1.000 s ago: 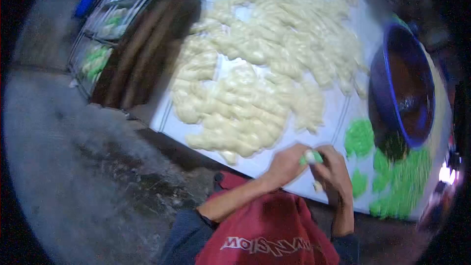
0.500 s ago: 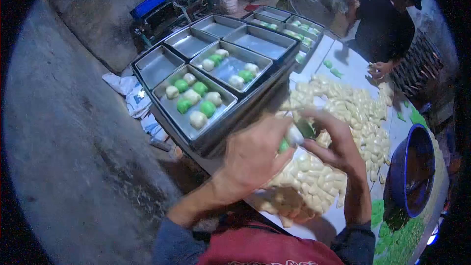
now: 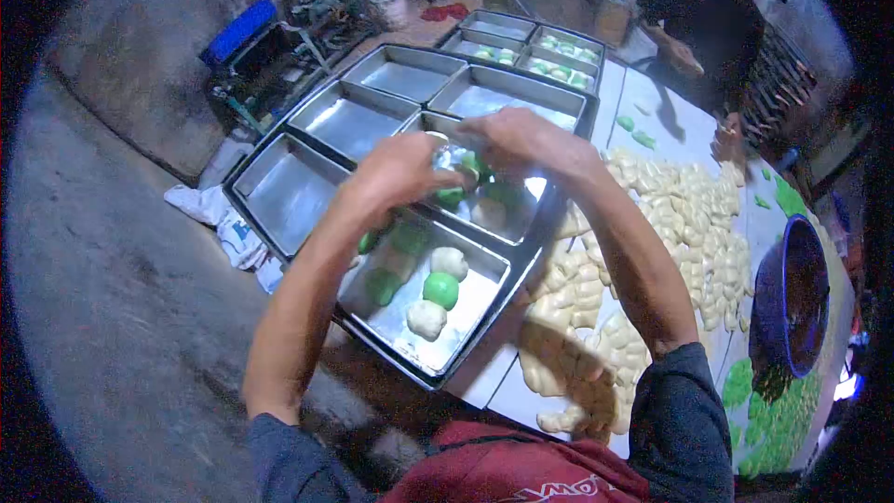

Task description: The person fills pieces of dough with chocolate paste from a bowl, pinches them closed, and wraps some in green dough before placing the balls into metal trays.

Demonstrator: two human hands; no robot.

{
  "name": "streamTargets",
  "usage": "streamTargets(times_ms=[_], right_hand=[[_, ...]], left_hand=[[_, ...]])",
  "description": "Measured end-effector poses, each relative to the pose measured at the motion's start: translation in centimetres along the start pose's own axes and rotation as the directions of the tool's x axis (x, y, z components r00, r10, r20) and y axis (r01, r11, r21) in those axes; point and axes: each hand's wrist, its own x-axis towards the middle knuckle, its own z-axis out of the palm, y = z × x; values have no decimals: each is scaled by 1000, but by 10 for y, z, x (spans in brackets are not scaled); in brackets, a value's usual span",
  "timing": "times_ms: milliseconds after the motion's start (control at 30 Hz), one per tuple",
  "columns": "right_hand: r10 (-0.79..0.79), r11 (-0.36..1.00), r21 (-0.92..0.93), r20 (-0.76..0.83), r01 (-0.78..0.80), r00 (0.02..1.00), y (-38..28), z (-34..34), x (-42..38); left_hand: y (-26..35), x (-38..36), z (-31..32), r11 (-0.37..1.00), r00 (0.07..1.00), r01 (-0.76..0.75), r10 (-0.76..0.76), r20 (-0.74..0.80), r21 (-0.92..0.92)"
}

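Note:
My left hand [image 3: 396, 170] and my right hand [image 3: 526, 142] reach into a metal tray [image 3: 518, 224] in the middle of the tray group. Between them are white and green dough balls [image 3: 449, 160], with the fingers of both hands curled around them; blur partly hides the fingertips. A pale dough ball [image 3: 489, 212] lies in the same tray, near its front. In the front tray [image 3: 477, 303] sit white and green dough balls, including a green dough ball [image 3: 440, 291]; my left forearm and its shadow cover others.
Flattened pale dough pieces [image 3: 684, 205] cover much of the white table [image 3: 503, 373] to the right. A blue-rimmed basin [image 3: 792, 298] stands at the right, beside green dough pieces [image 3: 773, 428]. A person in black [image 3: 698, 9] stands across the table. More trays [image 3: 498, 28] stand behind.
Both hands have moved forward and left, from above the pale dough to the middle tray, with the white and green dough. The view has shifted. The other person's arm has moved.

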Motion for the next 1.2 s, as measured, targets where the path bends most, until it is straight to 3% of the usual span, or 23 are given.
streamTargets(times_ms=[133,233,300,333,367,400,433,467,500,533,567,633,733,767,800,833,867,900,933,967,1067,1133,1200], right_hand=[[78,995,-62,90,-72,993,2,21,8],[-22,995,92,-149,36,989,4,31,3],[11,994,113,-32,-7,999,3,28,0],[74,991,119,-70,-65,995,-5,24,-6],[-40,993,98,-184,59,982,0,31,-13],[59,994,94,-42,-54,997,-14,15,-19],[8,999,45,-202,1,979,-11,21,-34],[-52,991,88,-425,99,903,-13,24,-50],[-105,978,77,-631,196,769,-15,23,-71],[-20,984,125,-633,127,774,-20,16,-100],[60,983,172,-634,64,771,-25,12,-132],[182,965,262,-721,19,669,-32,16,-210],[597,796,497,-548,-346,585,-30,44,-337],[671,741,538,-571,-403,472,-30,53,-382],[828,561,613,-417,-556,376,-35,50,-425],[858,501,627,-451,-597,247,-28,76,-476],[959,262,716,-269,-648,90,-36,67,-511],[944,270,668,-326,-693,53,-31,73,-546],[971,149,804,-230,-575,-70,-21,88,-575],[963,134,789,-247,-600,-110,-15,80,-591],[889,298,538,-458,-789,24,23,64,-615],[736,475,281,-647,-834,202,61,70,-614],[706,517,114,-617,-849,347,104,93,-613]], left_hand=[[-16,5,7,999,997,-48,49,65,-20],[5,-2,0,997,998,1,-6,67,78],[9,-1,2,994,994,36,-46,98,99],[11,-1,2,995,992,78,-84,97,63],[13,-1,1,993,988,112,-114,105,27],[2,-4,2,997,996,69,-71,45,35],[-8,-1,10,1000,1000,4,-3,-4,28],[4,-9,2,998,998,-65,65,-15,5],[-5,-14,2,991,1000,20,-23,-19,-134],[4,-23,-9,972,992,125,-119,42,-197],[2,-30,-12,949,995,104,-98,33,-299],[-14,-50,-21,939,992,-97,66,-104,-331],[69,-101,-41,930,938,-316,275,-212,-190],[96,-117,-40,921,910,-367,327,-253,-128],[116,-126,-33,916,879,-392,346,-328,-84],[142,-138,-22,913,841,-406,362,-403,-28],[157,-147,-12,911,797,-412,373,-475,25],[136,-142,-9,951,950,-233,178,-256,-204],[118,-151,16,903,966,-219,148,-210,-369],[132,-153,43,832,979,-188,118,-164,-523],[301,-119,116,799,978,-166,208,6,-578],[348,-97,174,791,957,-146,265,118,-594],[393,-77,215,784,904,-172,366,221,-596]])
